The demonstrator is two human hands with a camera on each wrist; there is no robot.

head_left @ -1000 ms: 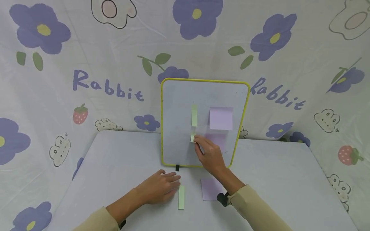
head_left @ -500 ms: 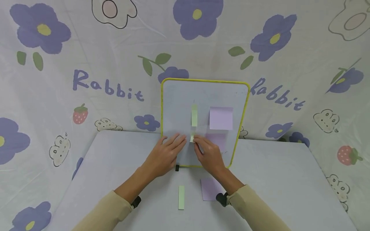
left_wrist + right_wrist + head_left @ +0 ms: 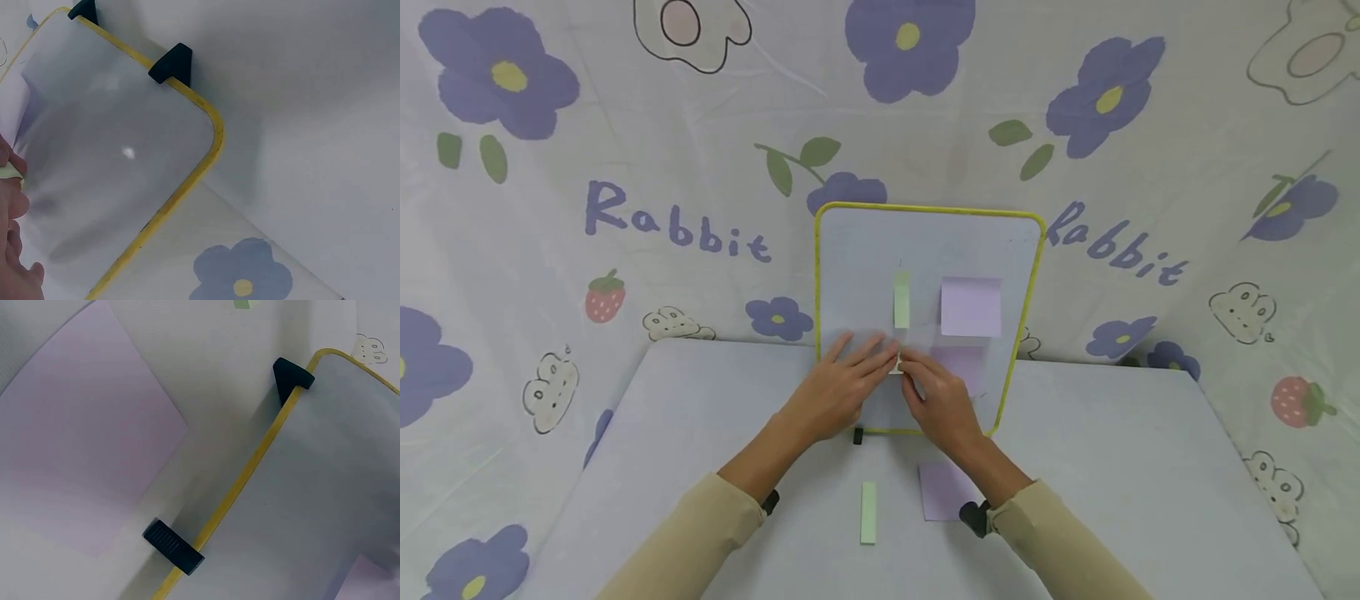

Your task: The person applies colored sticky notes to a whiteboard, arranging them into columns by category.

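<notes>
A whiteboard (image 3: 859,275) with a yellow frame stands upright on the table. My right hand (image 3: 942,408) pinches the lower end of a small pale green sticky note (image 3: 896,367) at the board's middle. From the other side, my left hand (image 3: 835,396) lies over the board with its fingers extended, the fingertips at the note's left edge. The fingers partly hide this note. At the left edge of the left wrist view, the green note (image 3: 9,171) shows among fingers. Above it on the board sticks another green strip (image 3: 902,305), and a purple sticky note (image 3: 972,307) is to its right.
A second purple note (image 3: 958,367) is on the board, partly behind the right hand. On the table in front lie a green sticky strip (image 3: 868,512) and a purple sticky pad (image 3: 942,492). Dark feet (image 3: 173,546) hold the board's lower edge. Behind hangs a flowered cloth (image 3: 700,150).
My left hand has risen from beside the green strip on the table to the board, and its fingertips have come to the note. The right hand has stayed nearly still, pinching the note.
</notes>
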